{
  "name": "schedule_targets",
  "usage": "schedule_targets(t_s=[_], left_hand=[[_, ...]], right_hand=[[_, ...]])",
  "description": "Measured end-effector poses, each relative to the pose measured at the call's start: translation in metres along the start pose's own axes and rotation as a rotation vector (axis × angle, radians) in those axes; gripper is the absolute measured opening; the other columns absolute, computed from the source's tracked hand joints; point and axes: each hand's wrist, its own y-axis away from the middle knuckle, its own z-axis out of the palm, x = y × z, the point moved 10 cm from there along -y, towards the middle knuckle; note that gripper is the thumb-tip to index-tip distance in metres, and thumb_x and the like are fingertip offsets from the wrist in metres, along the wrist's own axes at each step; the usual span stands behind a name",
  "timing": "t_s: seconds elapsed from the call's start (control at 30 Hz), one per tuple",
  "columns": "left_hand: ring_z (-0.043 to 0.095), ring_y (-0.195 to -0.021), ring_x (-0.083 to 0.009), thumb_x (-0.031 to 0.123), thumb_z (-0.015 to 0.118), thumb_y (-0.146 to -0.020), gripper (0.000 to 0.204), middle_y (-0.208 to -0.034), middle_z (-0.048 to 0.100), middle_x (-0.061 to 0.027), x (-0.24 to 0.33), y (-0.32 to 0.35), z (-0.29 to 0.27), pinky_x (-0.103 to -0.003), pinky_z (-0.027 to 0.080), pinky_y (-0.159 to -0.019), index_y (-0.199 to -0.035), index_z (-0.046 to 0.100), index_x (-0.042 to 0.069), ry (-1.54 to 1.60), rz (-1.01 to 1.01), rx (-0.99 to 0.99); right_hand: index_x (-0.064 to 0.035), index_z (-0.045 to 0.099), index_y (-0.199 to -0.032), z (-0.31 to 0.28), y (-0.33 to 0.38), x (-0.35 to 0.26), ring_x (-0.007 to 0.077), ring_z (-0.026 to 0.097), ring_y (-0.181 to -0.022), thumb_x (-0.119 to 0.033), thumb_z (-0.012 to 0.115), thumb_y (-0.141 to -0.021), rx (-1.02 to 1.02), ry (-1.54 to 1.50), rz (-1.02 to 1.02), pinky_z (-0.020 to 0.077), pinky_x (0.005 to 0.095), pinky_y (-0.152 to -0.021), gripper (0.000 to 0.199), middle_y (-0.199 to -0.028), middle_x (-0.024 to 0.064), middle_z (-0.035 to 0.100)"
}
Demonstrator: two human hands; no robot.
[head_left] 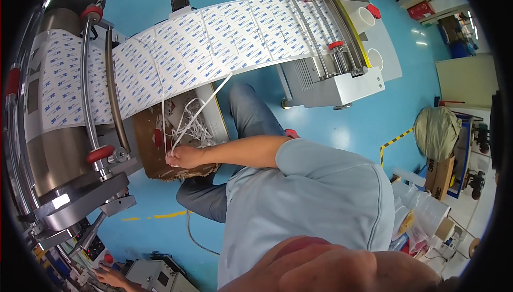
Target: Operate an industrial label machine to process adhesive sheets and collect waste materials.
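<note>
Right hand [181, 157] is closed, pinching thin white waste strips [195, 111] over the torn cardboard box [160, 153] beneath the web. Left hand [109, 276] lies low on the control panel [91, 246], partly cut off; its grip cannot be judged. White printed label web [214, 46] spans the two machines. A brown carton [439, 177] stands far right.

A wide white web of square labels [176, 56] with blue print spans between two machines. A brown cardboard box [439, 177] stands at the right floor edge.
</note>
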Motion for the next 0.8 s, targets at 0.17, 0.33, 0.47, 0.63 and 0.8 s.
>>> schedule_targets(t_s=[0.17,0.33,0.47,0.63,0.8], left_hand=[[0.045,-0.116,-0.0346,0.051,0.039,-0.09,0.059,-0.132,0.04,-0.0161,-0.001,0.003,-0.005,-0.046,0.042,-0.088,-0.138,0.035,0.016,-0.012,-0.089,-0.065],[0.045,-0.116,-0.0363,0.044,0.045,-0.09,0.056,-0.13,0.039,-0.0183,0.008,0.006,-0.015,-0.045,0.044,-0.087,-0.137,0.035,0.016,0.054,-0.043,-0.084],[0.049,-0.113,-0.0346,0.043,0.046,-0.09,0.055,-0.13,0.04,-0.016,0.007,0.008,-0.014,-0.044,0.045,-0.084,-0.139,0.033,0.021,0.129,-0.109,-0.124],[0.049,-0.109,-0.0382,0.045,0.041,-0.093,0.055,-0.132,0.036,-0.0183,0.017,0.008,-0.02,-0.046,0.047,-0.078,-0.14,0.031,0.018,0.114,-0.06,-0.111],[0.049,-0.112,-0.0359,0.043,0.044,-0.091,0.054,-0.13,0.038,-0.0179,0.014,0.007,-0.02,-0.044,0.046,-0.083,-0.139,0.033,0.019,0.131,-0.079,-0.099]], right_hand=[[-0.0066,0.056,-0.085,0.001,0.003,0.003,0.0287,0.058,-0.076,-0.025,0.043,-0.09,-0.023,-0.029,-0.019,0.0442,0.0355,-0.07,0.023,-0.077,0.0107,0.058],[-0.0043,0.058,-0.088,0.001,0.001,0.007,0.0281,0.06,-0.082,-0.023,0.047,-0.088,0.024,-0.064,-0.012,0.0454,0.0341,-0.074,0.022,-0.084,0.0122,0.062],[-0.0024,0.059,-0.085,0.0,0.0,0.006,0.0273,0.061,-0.077,-0.02,0.05,-0.087,0.046,-0.148,0.017,0.0459,0.0347,-0.07,0.02,-0.078,0.0126,0.062],[-0.0013,0.058,-0.083,-0.003,-0.003,0.003,0.0281,0.06,-0.075,-0.023,0.048,-0.089,0.026,-0.102,0.029,0.0454,0.0349,-0.069,0.024,-0.076,0.0132,0.061],[-0.0021,0.058,-0.084,-0.006,-0.008,0.003,0.0278,0.06,-0.075,-0.023,0.047,-0.089,0.025,-0.124,0.027,0.0451,0.0343,-0.07,0.024,-0.076,0.0134,0.06]])
